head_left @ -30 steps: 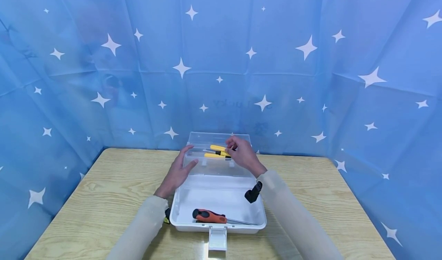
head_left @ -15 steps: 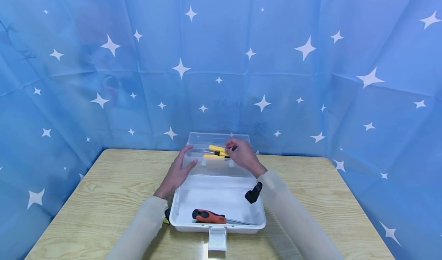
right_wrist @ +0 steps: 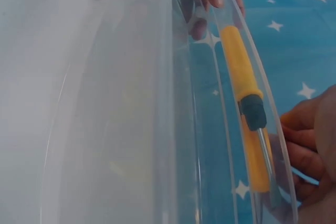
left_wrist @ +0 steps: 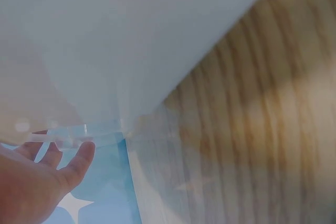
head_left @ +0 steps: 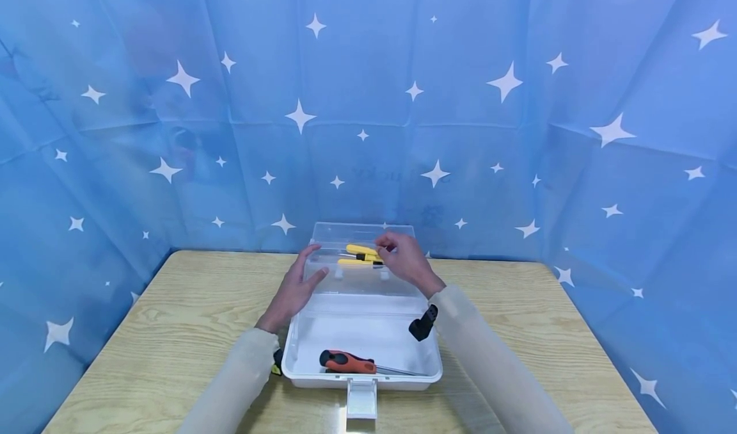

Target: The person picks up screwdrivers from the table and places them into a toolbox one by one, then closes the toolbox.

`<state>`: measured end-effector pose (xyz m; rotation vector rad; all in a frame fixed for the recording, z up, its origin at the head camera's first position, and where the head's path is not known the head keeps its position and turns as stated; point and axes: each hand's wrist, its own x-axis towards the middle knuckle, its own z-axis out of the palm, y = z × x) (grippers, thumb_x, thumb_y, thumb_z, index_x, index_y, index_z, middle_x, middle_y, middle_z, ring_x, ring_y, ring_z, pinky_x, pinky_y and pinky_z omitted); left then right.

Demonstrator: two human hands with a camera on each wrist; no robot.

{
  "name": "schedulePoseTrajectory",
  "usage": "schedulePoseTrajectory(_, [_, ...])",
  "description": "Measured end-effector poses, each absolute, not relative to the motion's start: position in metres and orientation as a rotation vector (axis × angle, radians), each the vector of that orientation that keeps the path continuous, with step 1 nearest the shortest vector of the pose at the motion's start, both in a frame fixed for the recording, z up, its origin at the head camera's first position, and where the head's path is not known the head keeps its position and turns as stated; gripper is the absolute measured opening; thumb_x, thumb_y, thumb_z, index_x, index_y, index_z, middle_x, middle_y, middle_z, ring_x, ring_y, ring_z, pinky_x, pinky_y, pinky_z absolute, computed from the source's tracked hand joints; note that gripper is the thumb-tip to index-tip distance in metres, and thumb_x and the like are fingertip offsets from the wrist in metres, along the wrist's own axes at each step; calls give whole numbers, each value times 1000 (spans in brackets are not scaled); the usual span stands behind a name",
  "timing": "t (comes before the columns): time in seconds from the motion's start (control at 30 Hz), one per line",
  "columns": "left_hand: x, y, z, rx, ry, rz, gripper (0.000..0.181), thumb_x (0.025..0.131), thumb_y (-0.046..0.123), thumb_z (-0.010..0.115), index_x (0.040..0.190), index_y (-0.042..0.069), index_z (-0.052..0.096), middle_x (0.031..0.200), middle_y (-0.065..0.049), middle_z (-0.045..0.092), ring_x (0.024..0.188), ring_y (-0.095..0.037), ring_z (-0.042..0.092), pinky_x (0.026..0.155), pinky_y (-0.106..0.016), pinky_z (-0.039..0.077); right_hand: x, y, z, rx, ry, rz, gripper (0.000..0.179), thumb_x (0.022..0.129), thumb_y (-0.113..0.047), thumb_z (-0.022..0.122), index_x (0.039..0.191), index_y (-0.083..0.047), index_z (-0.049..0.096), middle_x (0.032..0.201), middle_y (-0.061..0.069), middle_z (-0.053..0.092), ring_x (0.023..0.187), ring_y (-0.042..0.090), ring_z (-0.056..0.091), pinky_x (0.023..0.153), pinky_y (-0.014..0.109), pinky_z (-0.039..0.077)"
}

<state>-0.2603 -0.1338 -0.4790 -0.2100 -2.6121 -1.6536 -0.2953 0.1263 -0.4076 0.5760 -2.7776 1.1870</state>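
Note:
A white toolbox (head_left: 363, 331) stands with its clear lid (head_left: 345, 283) tipped back. In a narrow compartment of the lid lie yellow screwdrivers (right_wrist: 239, 61) with black collars and thin metal shafts. My right hand (head_left: 407, 261) is at the lid's right side, its thumb and fingertips pinching the yellow handle end of a screwdriver (head_left: 371, 257) whose shaft points left. My left hand (head_left: 292, 292) grips the lid's left edge, thumb inside and fingers beyond it. In the box, along the front wall, lies a large screwdriver (head_left: 348, 361) with an orange and black handle.
The box's white latch (head_left: 362, 401) hangs down at the front over the wooden table (head_left: 190, 312). A small black and yellow thing (head_left: 276, 369) shows by the box's left side, partly hidden by my sleeve. Behind the table hangs a blue star-patterned curtain (head_left: 368, 101).
Both hands hold almost still. The yellow screwdrivers by the right hand have shifted very slightly left, and the head view has tipped a little.

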Motion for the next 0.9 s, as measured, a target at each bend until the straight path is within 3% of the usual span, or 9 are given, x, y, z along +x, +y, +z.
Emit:
schedulePoseTrajectory(0.3, [-260,-132,-479,-179,-2624,-1660,61,99,52,53,152,39,27,166,-1,17,152,-31,15,116,-66,19,-293,129,-406,559,-2773,1207,22,100,-20,59,115,-7,70,103,3,69,95,21,63,82,42,56])
schedulePoseTrajectory(0.6, [-259,-131,-474,-178,-2652,-1648,61,100,48,53,154,37,26,166,-2,17,152,-32,14,116,-65,19,-290,136,-402,503,-2782,1231,23,101,-20,58,116,-7,69,105,4,68,93,23,64,76,38,56])
schedulePoseTrajectory(0.9, [-259,-135,-471,-221,-2659,-1559,64,100,45,56,155,30,28,164,-6,21,150,-34,20,115,-62,26,-292,159,-398,472,-2639,1336,19,101,-19,56,111,-9,68,105,8,66,96,23,60,83,39,52])
